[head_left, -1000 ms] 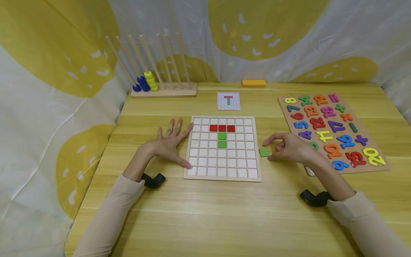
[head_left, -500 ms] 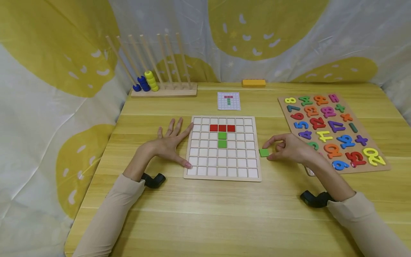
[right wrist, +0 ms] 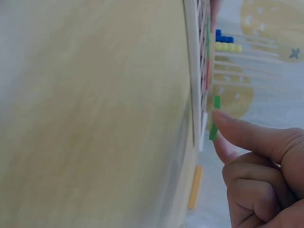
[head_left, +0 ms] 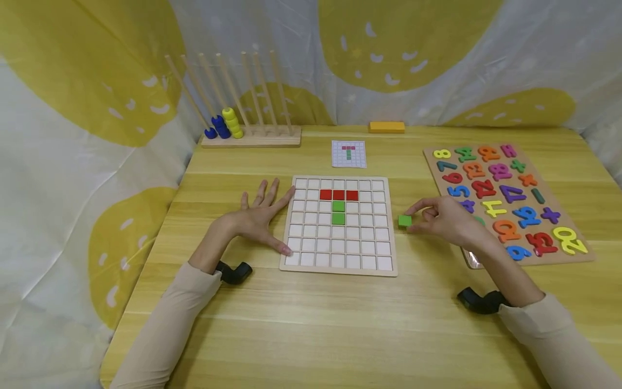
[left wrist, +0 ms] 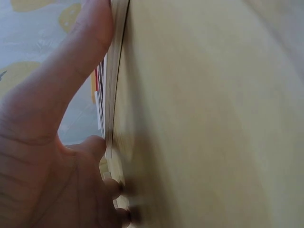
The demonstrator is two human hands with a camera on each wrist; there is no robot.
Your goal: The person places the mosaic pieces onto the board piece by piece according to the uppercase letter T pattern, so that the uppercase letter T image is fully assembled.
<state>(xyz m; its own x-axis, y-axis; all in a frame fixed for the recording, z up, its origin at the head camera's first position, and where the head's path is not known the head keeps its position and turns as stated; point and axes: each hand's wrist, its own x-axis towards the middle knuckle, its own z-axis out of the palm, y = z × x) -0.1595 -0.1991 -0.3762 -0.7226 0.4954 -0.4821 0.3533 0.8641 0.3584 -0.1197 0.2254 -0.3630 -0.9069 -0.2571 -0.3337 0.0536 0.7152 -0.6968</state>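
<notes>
A wooden grid board with white squares lies mid-table. Set in it are a row of red tiles and, below the middle one, two green tiles. My left hand is spread at the board's left side, thumb on the lower left edge and index fingertip at the upper left. Between thumb and index finger, my right hand pinches a green tile just right of the board. In the right wrist view that tile shows edge-on, raised off the table, with the other fingers curled.
Behind the board lies a small card printed with a red and green T. A peg abacus with blue and yellow beads stands back left. An orange block lies at the rear. At right is a number puzzle board.
The green tile in my right hand has been lifted and moved slightly up and away from the board's right edge. My left hand stays in place. The head view has shifted slightly.
</notes>
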